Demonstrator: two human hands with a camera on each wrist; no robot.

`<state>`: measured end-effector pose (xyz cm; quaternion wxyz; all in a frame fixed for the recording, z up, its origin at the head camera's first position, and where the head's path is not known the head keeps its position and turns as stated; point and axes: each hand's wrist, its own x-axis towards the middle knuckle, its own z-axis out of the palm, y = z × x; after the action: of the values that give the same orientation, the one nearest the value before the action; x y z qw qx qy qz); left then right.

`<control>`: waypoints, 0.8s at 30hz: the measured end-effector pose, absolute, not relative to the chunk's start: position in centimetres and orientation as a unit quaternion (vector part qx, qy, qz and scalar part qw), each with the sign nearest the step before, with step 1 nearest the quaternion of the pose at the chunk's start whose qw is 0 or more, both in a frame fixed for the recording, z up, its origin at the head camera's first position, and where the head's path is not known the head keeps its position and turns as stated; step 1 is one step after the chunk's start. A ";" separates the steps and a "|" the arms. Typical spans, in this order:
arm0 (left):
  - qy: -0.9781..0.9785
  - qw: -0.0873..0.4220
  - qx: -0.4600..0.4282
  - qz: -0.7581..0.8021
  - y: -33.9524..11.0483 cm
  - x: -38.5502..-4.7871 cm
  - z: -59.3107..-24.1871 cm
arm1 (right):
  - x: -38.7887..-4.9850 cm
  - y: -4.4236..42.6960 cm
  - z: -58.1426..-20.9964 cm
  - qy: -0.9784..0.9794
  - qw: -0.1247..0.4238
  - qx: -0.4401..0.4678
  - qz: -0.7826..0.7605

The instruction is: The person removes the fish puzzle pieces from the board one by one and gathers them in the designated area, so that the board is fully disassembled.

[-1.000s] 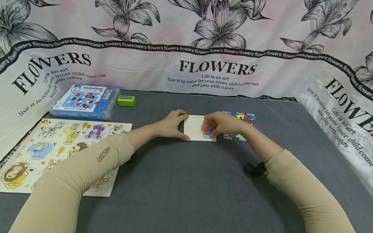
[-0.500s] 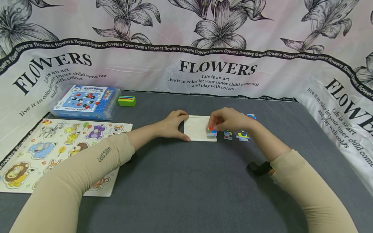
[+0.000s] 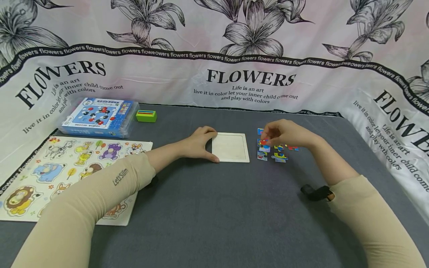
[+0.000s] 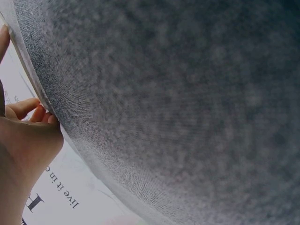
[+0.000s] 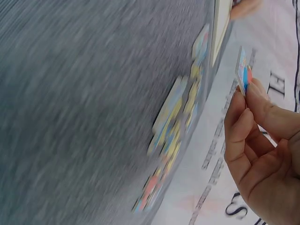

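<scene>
A pale, shallow puzzle tray (image 3: 229,147) with a raised rim lies flat on the grey cloth. My left hand (image 3: 200,144) holds its left side, thumb at the near corner and index finger at the far one; in the left wrist view, the left hand (image 4: 30,136) shows curled fingers at the tray's edge. My right hand (image 3: 283,133) is raised over the loose jigsaw pieces (image 3: 279,158) right of the tray. Between thumb and fingers it pinches a jigsaw piece (image 5: 242,70) with red and blue print. The right hand hides some of the pieces beneath it.
An animal picture board (image 3: 73,175) lies at the left, partly under the left sleeve. Behind it stand a clear plastic box (image 3: 97,117) with a blue printed label and a small green block (image 3: 146,116). A flower-printed cloth (image 3: 248,85) hangs at the back.
My right hand has moved right and up with the pinched jigsaw piece, from over the tray's right side to above the loose pieces. My left hand and the tray stay put.
</scene>
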<state>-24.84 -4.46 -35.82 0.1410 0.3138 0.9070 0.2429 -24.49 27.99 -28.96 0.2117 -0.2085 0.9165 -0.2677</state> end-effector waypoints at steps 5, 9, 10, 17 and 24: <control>0.908 0.141 0.315 0.240 -4.4 -24.8 -35.7 | -24.5 30.3 -29.1 0.916 0.221 -0.187 -0.278; 0.907 0.140 0.315 0.241 -4.5 -24.8 -35.7 | -24.4 32.0 -29.1 0.917 0.222 -0.171 -0.283; 0.907 0.140 0.316 0.241 -4.5 -24.8 -35.7 | -24.3 32.4 -29.1 0.917 0.223 -0.168 -0.285; 0.908 0.138 0.314 0.241 -4.5 -24.9 -35.8 | -24.2 34.9 -29.2 0.922 0.232 -0.147 -0.273; 0.907 0.139 0.316 0.242 -4.4 -25.0 -35.8 | -24.0 36.6 -29.4 0.920 0.260 -0.122 -0.268</control>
<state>-24.98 -4.42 -35.79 0.1385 0.3162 0.9068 0.2419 -23.99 36.56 -29.44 0.2596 -0.1219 0.9197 -0.2681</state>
